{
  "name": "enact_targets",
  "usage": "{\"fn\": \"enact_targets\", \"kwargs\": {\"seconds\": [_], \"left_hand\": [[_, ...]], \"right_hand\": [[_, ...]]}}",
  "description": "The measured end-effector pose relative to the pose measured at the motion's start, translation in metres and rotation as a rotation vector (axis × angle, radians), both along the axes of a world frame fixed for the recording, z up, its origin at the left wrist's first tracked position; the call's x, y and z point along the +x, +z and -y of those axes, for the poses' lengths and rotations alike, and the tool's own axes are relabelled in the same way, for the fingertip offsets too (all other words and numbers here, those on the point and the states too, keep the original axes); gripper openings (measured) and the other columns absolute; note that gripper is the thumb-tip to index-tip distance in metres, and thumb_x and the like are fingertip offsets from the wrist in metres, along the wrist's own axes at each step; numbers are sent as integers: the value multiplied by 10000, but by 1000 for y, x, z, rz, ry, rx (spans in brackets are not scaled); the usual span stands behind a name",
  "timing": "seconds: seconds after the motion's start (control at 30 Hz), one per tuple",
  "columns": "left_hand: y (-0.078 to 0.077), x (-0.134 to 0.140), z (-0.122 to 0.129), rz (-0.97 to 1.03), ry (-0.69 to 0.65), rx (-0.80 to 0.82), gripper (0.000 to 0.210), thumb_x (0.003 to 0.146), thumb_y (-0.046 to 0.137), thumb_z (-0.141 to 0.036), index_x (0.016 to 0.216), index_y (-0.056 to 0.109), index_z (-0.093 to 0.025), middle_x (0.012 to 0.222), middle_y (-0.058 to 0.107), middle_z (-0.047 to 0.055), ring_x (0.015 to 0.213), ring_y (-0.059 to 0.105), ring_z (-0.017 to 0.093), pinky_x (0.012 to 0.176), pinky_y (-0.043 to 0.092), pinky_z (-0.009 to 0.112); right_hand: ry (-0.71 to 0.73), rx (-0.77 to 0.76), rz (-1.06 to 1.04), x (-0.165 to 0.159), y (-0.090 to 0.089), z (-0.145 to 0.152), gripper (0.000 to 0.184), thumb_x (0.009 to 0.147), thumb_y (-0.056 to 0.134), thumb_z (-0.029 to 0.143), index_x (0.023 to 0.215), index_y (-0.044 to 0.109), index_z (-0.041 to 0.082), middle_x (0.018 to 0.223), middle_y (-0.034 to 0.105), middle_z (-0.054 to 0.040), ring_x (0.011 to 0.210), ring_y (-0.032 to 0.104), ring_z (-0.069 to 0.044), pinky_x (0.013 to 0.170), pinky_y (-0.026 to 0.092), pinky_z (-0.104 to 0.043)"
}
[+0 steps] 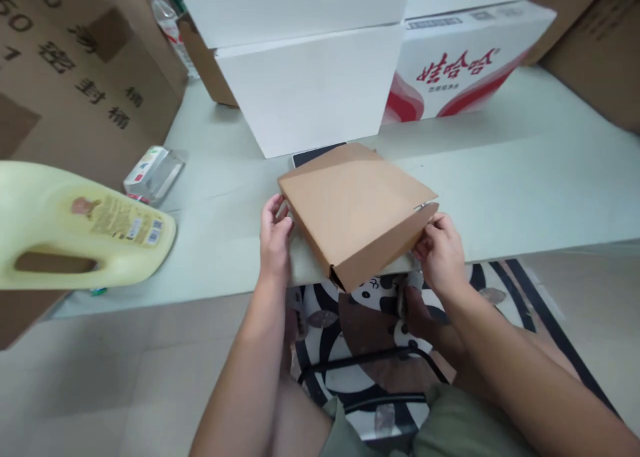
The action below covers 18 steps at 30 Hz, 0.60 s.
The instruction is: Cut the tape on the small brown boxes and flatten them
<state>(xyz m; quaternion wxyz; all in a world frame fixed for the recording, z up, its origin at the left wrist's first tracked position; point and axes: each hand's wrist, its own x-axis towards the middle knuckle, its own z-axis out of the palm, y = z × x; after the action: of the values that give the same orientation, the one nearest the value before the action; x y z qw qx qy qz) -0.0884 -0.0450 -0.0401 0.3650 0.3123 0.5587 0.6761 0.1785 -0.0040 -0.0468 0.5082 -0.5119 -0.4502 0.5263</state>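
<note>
A flat brown cardboard box [357, 200] sits at the table's front edge, turned at an angle, with its near corner jutting past the edge. Its lid lies down, though small gaps show at the near corner and the right corner. My left hand [275, 233] is at the box's left side, fingers curled against the edge near the far left corner. At the right corner, my right hand [440, 250] pinches the side of the box, its fingertips partly hidden. Behind the box, a dark flat object [317, 154] peeks out, mostly covered.
White cartons [310, 90] stand behind, one with red print [457, 77]. To the left are a yellow jug [90, 227], a small clear plastic pack [155, 173], a water bottle [170, 27] and a large brown carton [95, 63]. Below lies a black-and-white patterned mat [325, 350].
</note>
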Motion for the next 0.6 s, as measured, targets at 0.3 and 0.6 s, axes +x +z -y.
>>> {"fn": "enact_targets", "kwargs": {"seconds": [0.3, 0.6], "left_hand": [[9, 20, -10, 116, 168, 1, 403, 682, 690, -487, 1008, 606, -264, 1087, 643, 61, 803, 590, 165, 598, 424, 238], [9, 21, -14, 0, 179, -71, 381, 703, 719, -540, 847, 560, -226, 694, 510, -36, 554, 453, 99, 518, 366, 222]], "right_hand": [[106, 218, 465, 30, -13, -1, 596, 928, 485, 415, 1512, 382, 351, 1540, 452, -91, 973, 649, -257, 949, 562, -512], [265, 383, 433, 39, -19, 6, 620, 995, 477, 480, 1574, 315, 330, 1652, 366, -84, 1510, 373, -312, 1205, 393, -572]]}}
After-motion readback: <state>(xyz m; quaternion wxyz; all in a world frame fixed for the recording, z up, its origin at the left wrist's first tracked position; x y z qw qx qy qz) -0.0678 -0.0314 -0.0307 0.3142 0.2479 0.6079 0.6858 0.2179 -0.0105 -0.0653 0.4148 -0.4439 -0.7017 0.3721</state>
